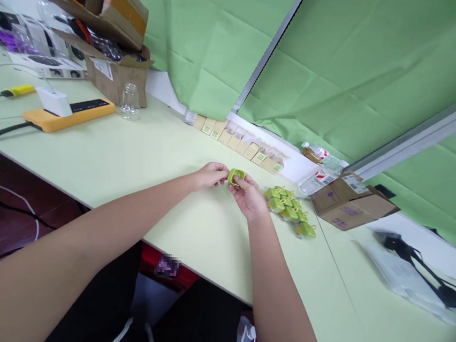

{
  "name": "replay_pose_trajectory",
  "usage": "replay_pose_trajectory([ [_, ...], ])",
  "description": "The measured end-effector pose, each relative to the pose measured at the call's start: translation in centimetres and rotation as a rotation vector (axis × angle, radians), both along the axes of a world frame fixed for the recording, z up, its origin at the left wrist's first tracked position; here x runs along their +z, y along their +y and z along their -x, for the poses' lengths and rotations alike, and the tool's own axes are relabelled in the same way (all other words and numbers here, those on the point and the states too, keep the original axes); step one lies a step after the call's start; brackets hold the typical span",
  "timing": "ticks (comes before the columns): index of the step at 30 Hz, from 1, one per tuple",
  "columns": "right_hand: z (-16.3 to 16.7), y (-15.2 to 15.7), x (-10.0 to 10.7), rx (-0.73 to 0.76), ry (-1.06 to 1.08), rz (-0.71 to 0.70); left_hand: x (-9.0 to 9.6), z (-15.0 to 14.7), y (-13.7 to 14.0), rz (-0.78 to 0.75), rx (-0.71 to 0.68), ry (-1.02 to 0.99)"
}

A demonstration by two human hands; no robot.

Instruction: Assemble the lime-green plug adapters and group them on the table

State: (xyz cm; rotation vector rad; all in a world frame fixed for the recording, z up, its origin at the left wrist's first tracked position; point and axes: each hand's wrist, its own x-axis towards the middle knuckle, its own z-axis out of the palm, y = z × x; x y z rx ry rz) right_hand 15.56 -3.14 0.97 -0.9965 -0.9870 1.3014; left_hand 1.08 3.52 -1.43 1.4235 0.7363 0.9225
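Note:
A small hollow green plastic piece point(231, 176) is held above the table, its open side partly facing me. My right hand point(248, 197) is closed round its right side, with the thumb reaching to the opening. Close against the left edge of the piece, my left hand point(211, 177) has its fingertips pinched together. Whatever lies between those fingertips is hidden. Several similar green plastic pieces with loops point(289, 205) sit in a cluster on the table, to the right of my right hand.
A row of small beige boxes point(242, 143) lines the back of the pale table point(149, 147). On the left are an orange power strip point(72, 114), a clear plastic bottle point(130, 101) and cardboard boxes point(114, 76). An opened carton point(350, 201) and plastic bottles point(320, 174) stand at right.

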Motion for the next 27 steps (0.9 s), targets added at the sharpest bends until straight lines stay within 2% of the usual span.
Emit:
replay_pose_trajectory([
  [6,-0.2,0.2,-0.2,-0.030,-0.029,0.013,0.0,-0.1,-0.2,0.007,0.032,0.041],
  [13,-0.2,0.2,-0.1,-0.092,-0.096,0.001,-0.5,0.1,0.0,0.049,-0.006,-0.039],
  [19,0.2,0.4,-0.4,-0.183,-0.132,0.020,-0.4,0.2,-0.2,0.061,-0.081,-0.066],
  [27,1.7,-0.4,-1.2,-0.310,-0.098,0.016,-0.9,1.1,0.2,0.170,-0.189,-0.188],
])
